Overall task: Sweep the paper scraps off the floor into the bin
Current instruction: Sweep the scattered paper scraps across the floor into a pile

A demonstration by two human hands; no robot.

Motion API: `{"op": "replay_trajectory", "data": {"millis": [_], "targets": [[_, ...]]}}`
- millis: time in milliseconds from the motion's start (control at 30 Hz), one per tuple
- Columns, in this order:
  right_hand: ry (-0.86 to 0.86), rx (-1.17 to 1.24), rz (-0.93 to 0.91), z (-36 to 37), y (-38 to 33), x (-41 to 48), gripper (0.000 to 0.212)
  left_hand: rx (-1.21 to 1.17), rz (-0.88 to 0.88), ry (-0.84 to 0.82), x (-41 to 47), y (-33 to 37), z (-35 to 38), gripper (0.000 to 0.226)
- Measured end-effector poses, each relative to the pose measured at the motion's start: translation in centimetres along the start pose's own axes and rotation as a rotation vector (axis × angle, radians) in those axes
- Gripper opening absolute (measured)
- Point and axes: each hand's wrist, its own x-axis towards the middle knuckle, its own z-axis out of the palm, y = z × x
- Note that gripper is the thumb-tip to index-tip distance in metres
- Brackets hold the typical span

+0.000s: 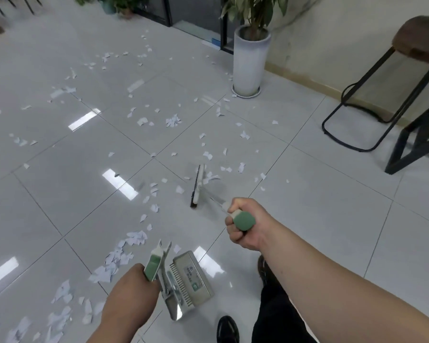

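Floor [307, 154]: pale glossy tiles, with ceiling lights reflected as bright bars.

- Paper scraps [134, 238]: white, torn, and strewn from the near left corner of the floor to its far middle. They are densest in a band along the near left. Thinner scatter is seen mid-floor and around the plant pot.
- Left hand [131, 285]: fingers are wrapped round the green grip [152, 267] of the dustpan [191, 278], at the near edge of the floor. The grip is tilted up and away. The pan sits just right of the hand, comb teeth on its left side. Which way its mouth faces cannot be told.
- Broom head [198, 185]: set down mid-floor. Its long axis runs away from the person, leaning slightly right, with the dark bristles on the left face. Scraps are touching its right side, and more lie near its left.
- Right hand [243, 226]: clenched round the green end of the broom handle [244, 221], which slants from the head back and right to the fist.
- Black shoe [227, 329] and dark trouser leg: at the near edge, right of the pan.
- Tall white plant pot [250, 63]: at the far edge, scraps at its base.
- Stool [382, 82]: black frame, standing along the right wall. A dark table leg is just beside it.
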Motion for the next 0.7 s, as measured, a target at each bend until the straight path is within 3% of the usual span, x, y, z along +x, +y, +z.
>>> {"op": "replay_trajectory", "data": {"millis": [400, 567, 700], "targets": [[0.431, -0.257, -0.145, -14.7, -11.9, -0.6, 0.015, 0.093, 0.109, 0.000, 6.9, 15.4, -0.4, 0.009], [0.456, -0.282, -0.080, -17.2, -18.0, 3.3, 0.020, 0.071, 0.073, 0.033, 9.9, 22.1, -1.0, 0.010], [0.333, -0.276, 0.016, -14.7, -21.6, 6.0, 0.013, 0.049, 0.020, 0.032, 11.7, 26.1, -1.9, 0.008]]}}
